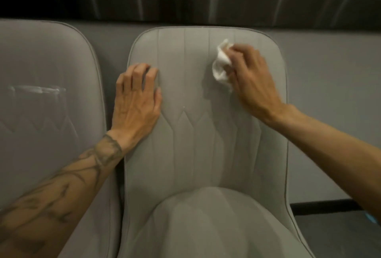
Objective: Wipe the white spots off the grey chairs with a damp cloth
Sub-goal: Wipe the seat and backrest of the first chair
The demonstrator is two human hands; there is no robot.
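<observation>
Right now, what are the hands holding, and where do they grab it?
The right hand pinches a bunched white cloth by its right side, against the chair's backrest. The left hand holds nothing; it rests on that backrest.

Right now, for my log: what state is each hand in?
Left hand: open, resting on the chair back.
Right hand: holding the white cloth.
</observation>
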